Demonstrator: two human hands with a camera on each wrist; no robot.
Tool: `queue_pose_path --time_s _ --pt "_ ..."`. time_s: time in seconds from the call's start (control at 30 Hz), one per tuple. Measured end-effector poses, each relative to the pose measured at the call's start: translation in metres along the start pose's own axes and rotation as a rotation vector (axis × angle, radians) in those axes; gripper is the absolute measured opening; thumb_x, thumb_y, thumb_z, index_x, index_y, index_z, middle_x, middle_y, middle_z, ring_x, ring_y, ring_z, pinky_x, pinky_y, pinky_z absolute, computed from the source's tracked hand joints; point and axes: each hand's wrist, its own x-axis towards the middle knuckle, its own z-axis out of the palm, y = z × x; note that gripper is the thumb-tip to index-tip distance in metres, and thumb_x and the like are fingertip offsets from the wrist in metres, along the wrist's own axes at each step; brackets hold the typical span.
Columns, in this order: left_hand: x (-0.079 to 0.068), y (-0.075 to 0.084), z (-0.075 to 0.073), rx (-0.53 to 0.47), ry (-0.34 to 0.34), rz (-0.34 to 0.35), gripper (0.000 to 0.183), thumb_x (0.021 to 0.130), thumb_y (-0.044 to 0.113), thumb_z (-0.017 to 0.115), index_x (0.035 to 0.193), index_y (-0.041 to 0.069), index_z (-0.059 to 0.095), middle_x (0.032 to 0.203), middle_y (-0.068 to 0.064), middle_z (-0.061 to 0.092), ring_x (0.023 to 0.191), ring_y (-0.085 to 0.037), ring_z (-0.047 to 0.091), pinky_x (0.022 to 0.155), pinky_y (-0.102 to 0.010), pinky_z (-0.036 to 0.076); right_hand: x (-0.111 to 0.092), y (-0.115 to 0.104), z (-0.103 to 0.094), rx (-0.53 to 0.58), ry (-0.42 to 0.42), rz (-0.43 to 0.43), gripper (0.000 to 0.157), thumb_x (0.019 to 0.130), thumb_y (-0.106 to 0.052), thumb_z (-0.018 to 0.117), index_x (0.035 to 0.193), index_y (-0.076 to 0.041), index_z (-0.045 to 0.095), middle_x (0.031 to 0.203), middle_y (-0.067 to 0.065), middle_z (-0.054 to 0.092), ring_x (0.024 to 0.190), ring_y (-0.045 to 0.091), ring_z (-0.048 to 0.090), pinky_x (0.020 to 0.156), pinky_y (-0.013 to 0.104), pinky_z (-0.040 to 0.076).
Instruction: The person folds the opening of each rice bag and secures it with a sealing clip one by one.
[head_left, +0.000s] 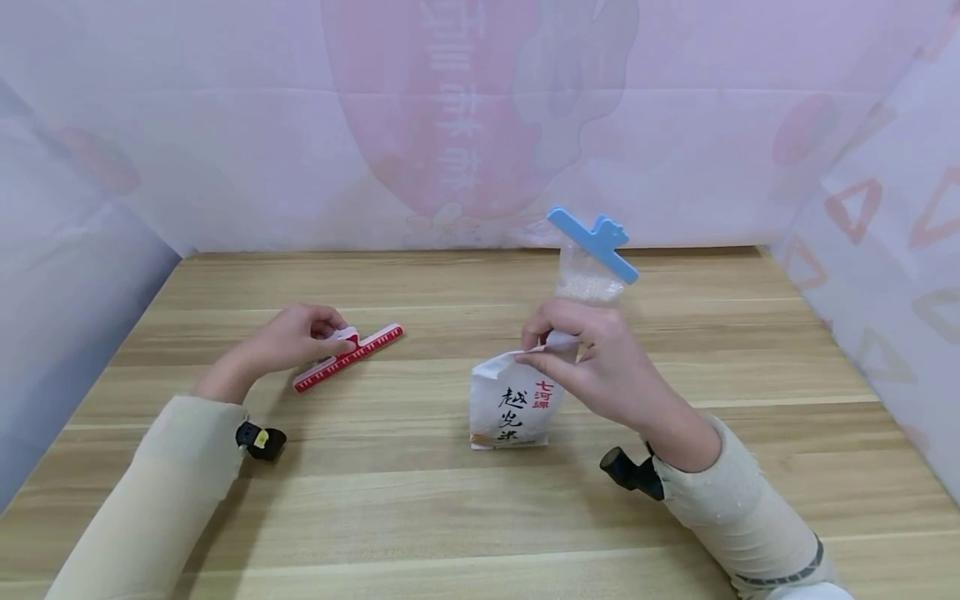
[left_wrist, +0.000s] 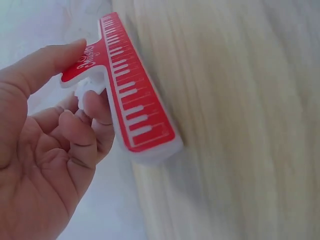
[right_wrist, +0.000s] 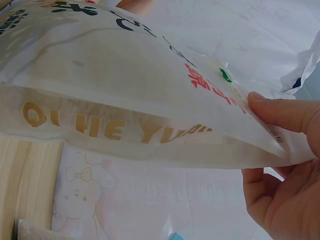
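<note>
My left hand (head_left: 281,343) pinches the handle of a red and white bag clip (head_left: 348,358), thumb on top and fingers beneath. In the left wrist view the clip (left_wrist: 131,90) shows a piano-key pattern along its long bar, close over the wood. With thumb and fingers, my right hand (head_left: 603,358) grips the top edge of a white rice bag (head_left: 510,404) that stands upright, black and red characters on its front. The right wrist view shows the side of this bag (right_wrist: 100,65), with gold letters along its gusset; the thumb presses near its top.
Behind the right hand stands a clear bag (head_left: 588,287) of white grains, closed by a blue clip (head_left: 592,243). The wooden table (head_left: 420,517) meets a printed white backdrop (head_left: 247,167) at the back and sides. Wrist cameras sit on both sleeves.
</note>
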Motion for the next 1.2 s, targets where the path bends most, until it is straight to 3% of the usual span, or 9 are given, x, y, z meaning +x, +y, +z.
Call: queue_pose_path --time_s 0.3,0.53,0.6,0.83,1.1,1.2 --pt "-0.007 0.021 0.000 -0.091 0.023 0.036 0.029 0.093 0.024 0.070 0.111 0.005 0.059 0.072 -0.002 0.058 0.062 -0.010 0.041 0.057 -0.027 0.035 0.000 -0.001 0.001 -0.008 0.000 0.012 0.020 0.079 0.006 0.078 0.080 -0.009 0.065 0.079 -0.002 0.066 0.076 0.008 0.059 0.068 0.020 0.053" --pt "-0.015 0.037 0.002 -0.106 0.059 0.036 0.038 0.093 0.033 0.070 0.118 0.007 0.058 0.095 -0.007 0.075 0.079 -0.017 0.058 0.068 -0.026 0.044 0.000 -0.003 0.001 -0.012 -0.003 0.019 0.019 0.079 0.006 0.078 0.080 -0.009 0.065 0.079 -0.002 0.066 0.076 0.008 0.059 0.068 0.020 0.053" --pt "-0.018 0.042 0.003 -0.117 0.067 0.054 0.039 0.093 0.033 0.071 0.119 0.006 0.058 0.099 -0.008 0.076 0.081 -0.019 0.061 0.069 -0.026 0.046 0.000 -0.003 0.001 -0.014 -0.002 0.022 0.019 0.079 0.005 0.078 0.080 -0.009 0.065 0.079 -0.002 0.066 0.076 0.008 0.059 0.068 0.020 0.053" --pt "-0.025 0.066 0.006 -0.191 0.067 0.141 0.035 0.091 0.026 0.074 0.116 0.007 0.060 0.098 -0.009 0.076 0.068 -0.014 0.056 0.057 -0.024 0.040 0.000 -0.004 0.001 -0.015 0.001 0.019 0.019 0.079 0.006 0.078 0.080 -0.009 0.066 0.079 -0.002 0.066 0.076 0.008 0.059 0.069 0.020 0.053" --pt "-0.030 0.081 0.009 -0.263 0.057 0.232 0.027 0.092 0.018 0.072 0.112 0.006 0.060 0.094 -0.009 0.076 0.058 -0.009 0.044 0.048 -0.025 0.030 0.001 -0.005 0.001 -0.017 0.005 0.007 0.019 0.079 0.006 0.078 0.080 -0.009 0.066 0.078 -0.002 0.065 0.075 0.008 0.058 0.068 0.019 0.052" --pt "-0.034 0.085 0.010 -0.315 0.042 0.264 0.025 0.093 0.015 0.071 0.113 0.004 0.059 0.095 -0.010 0.076 0.059 -0.007 0.048 0.046 -0.026 0.028 0.001 -0.006 0.001 -0.021 0.003 0.012 0.019 0.079 0.005 0.079 0.080 -0.009 0.066 0.078 -0.002 0.065 0.075 0.008 0.058 0.069 0.019 0.052"
